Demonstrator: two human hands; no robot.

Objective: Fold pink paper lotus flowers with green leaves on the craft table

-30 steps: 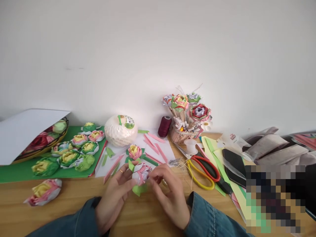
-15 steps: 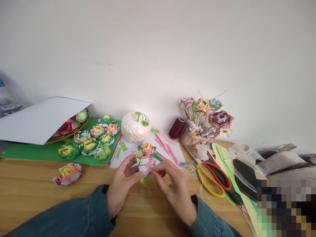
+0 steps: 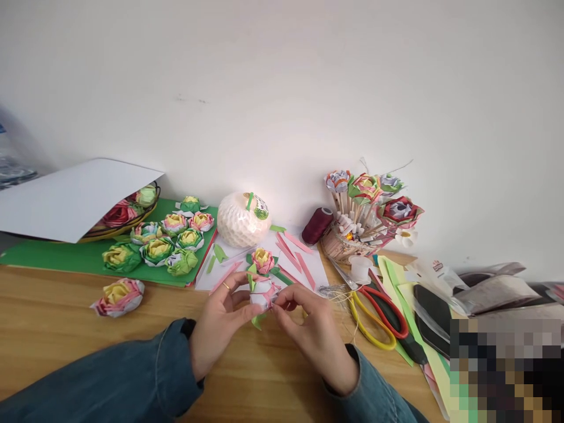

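Nearest the camera, two denim sleeves reach in over the wooden tabletop (image 3: 66, 317), and the left hand (image 3: 220, 320) and right hand (image 3: 315, 329) meet just above it around a half-made paper flower (image 3: 263, 296). The left hand cups the flower from its side, fingers curled closed on it; the right hand pinches a pink petal at the flower's edge between thumb and forefinger. This looks like the folding or shaping of one petal, and the next move would call for a fine, steady pinch while the other hand keeps the flower from turning. Just behind the flower, a finished paper bloom (image 3: 263, 259) sits on a white sheet with pink strips (image 3: 294, 254). To the right lie scissors (image 3: 379, 320); to the left, a loose flower (image 3: 118, 295). Farther back are a green sheet of flowers (image 3: 154, 247), a white ball (image 3: 243, 219), a thread spool (image 3: 318, 225) and a basket of flowers on sticks (image 3: 365, 217).
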